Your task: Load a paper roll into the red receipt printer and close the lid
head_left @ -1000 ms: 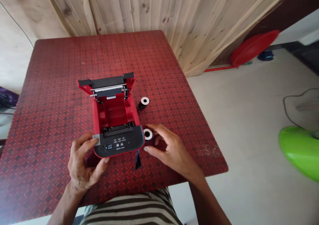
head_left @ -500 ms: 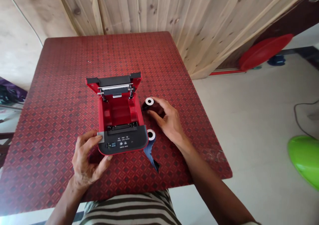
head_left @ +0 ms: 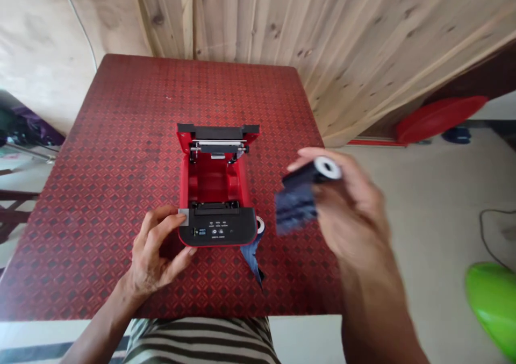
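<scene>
A red and black label printer [head_left: 217, 229] faces me with its lid [head_left: 218, 134] raised and the red inner bay showing no roll. My left hand [head_left: 155, 251] grips its front left corner, fingers on top of the panel and thumb under the front edge. To the right, lifted above the table, my right hand [head_left: 355, 202] holds a dark ribbon roll [head_left: 300, 176] with a white core; a loose blue-black strip hangs from it, blurred by motion. Another ribbon roll [head_left: 260, 225] lies against the printer's right side, partly hidden by it, its loose end trailing toward me.
The red patterned table [head_left: 133, 138] meets a wooden plank wall [head_left: 250, 25] at the back. A green rounded object [head_left: 489, 305] and a red round object [head_left: 439, 119] stand on the floor side at right. A cable [head_left: 489, 235] runs along the floor.
My right hand has picked up the ribbon roll beside the printer and brought it up and to the right, its strip now hanging. My left hand keeps its grip on the printer; the view has shifted.
</scene>
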A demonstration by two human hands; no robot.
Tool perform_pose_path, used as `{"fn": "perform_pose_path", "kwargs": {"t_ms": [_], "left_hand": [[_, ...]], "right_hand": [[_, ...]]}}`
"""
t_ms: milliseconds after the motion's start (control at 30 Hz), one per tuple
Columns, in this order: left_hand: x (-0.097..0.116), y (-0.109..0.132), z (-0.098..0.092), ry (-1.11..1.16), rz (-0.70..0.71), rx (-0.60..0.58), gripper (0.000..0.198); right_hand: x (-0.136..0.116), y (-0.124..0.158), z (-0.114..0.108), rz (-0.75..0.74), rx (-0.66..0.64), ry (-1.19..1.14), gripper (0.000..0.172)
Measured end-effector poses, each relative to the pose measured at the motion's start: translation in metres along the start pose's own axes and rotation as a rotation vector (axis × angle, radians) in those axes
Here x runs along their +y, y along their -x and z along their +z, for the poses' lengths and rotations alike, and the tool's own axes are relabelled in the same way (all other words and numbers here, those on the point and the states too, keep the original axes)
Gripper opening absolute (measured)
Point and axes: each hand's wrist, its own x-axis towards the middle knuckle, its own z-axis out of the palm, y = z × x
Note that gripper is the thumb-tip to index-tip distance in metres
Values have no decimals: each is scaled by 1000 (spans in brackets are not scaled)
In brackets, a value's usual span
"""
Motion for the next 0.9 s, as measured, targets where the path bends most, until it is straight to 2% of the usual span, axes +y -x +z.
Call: {"fn": "perform_pose_path", "kwargs": {"t_ms": [67, 100, 167, 233, 300, 400, 533, 733, 900], "left_hand": [[0, 2, 0, 11, -13, -6, 50], [0, 3, 0, 18, -21, -9, 50], [1, 5, 1, 37, -32, -19, 51], [1, 6, 0, 55, -39, -29, 52], [1, 6, 0, 68, -37, -41, 52], [2, 6, -2, 66, -29, -55, 50], [4, 6, -4, 54, -60, -87, 46], [5, 8, -5, 32, -74, -115, 40], [5, 8, -5, 35, -82, -129, 41]], "right_hand": [[-34, 2, -6, -57, -34, 88, 36], [-47, 2, -5, -133, -137, 155, 38], [-63, -3, 8, -252, -246, 326, 42], [-66, -11, 29, -361, -307, 459, 41], [-63, -19, 52, -442, -371, 560, 28], [-57, -27, 76, -493, -498, 758, 18], [-51, -33, 88, -473, -590, 941, 21], [-46, -49, 100, -281, -732, 995, 21], [-45, -61, 107, -129, -846, 967, 15]]}}
